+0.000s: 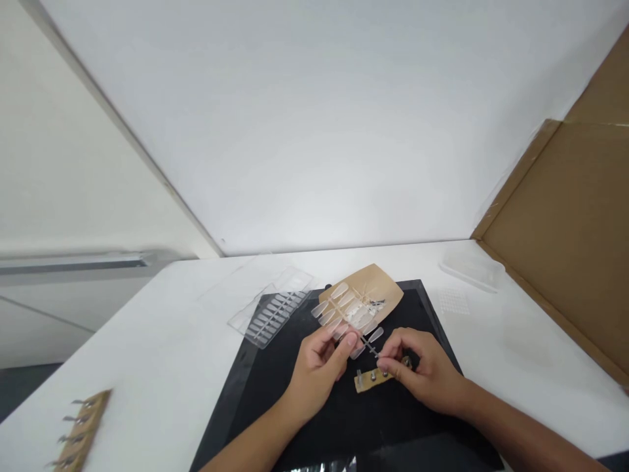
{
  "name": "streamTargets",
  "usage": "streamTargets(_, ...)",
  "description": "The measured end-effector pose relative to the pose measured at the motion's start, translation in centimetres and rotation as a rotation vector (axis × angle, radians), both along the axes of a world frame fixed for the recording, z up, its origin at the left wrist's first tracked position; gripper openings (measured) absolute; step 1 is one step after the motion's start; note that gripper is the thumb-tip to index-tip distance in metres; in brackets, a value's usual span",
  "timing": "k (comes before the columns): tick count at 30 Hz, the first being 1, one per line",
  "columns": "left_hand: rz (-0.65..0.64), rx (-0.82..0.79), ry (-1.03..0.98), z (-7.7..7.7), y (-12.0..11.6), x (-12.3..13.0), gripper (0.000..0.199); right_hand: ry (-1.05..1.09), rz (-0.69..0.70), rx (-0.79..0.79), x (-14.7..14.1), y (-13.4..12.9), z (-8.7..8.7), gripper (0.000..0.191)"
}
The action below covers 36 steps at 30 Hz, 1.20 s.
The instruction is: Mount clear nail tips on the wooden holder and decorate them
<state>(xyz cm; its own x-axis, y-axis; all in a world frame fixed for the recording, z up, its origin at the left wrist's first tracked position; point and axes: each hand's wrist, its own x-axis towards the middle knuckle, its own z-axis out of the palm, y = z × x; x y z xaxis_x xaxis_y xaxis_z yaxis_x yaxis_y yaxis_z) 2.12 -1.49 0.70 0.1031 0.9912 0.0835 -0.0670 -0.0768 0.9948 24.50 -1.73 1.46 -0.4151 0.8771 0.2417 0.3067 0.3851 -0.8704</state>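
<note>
Clear nail tips on a thin frame (341, 313) are pinched between the thumb and fingers of my left hand (324, 357). The fingers of my right hand (413, 367) are closed on the frame's lower right end. Below the frame, partly behind my right hand, a short wooden strip with metal clips (368, 379) lies on the black mat (393, 426). Beyond my hands a tan tray (386, 288) holds loose clear and white pieces.
A clear case with rows of nail tips (276, 316) lies at the mat's upper left. Another clipped wooden strip (83, 432) is at the lower left. A clear container (472, 270) and a dotted sheet (453, 301) lie right. Cardboard (565, 242) stands at the right edge.
</note>
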Motion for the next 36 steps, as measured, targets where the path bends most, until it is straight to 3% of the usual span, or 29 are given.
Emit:
streamTargets(4,0.003,0.035,0.058,0.2,0.0,0.0,0.041,0.036,0.033,-0.039,0.1,0.0,0.3,0.016)
streamTargets(9,-0.022,0.137,0.153,0.7,-0.3,0.2,0.029,0.127,-0.053,-0.083,0.4,0.2,0.3,0.022)
streamTargets(18,-0.082,0.138,0.122,0.8,-0.5,0.3,0.023,0.358,0.009,-0.421,0.5,0.3,0.3,0.035)
streamTargets(23,-0.142,0.142,0.124,0.5,-0.7,0.1,0.019,0.387,0.057,-0.449,0.6,0.3,0.7,0.034)
streamTargets(29,-0.119,0.151,0.195,0.1,-0.8,0.2,0.021,0.398,0.126,-0.484,0.5,0.1,1.1,0.035)
streamTargets(36,-0.188,0.151,0.142,-0.1,-1.1,0.2,0.02,0.428,0.083,-0.502,0.3,0.3,0.8,0.039)
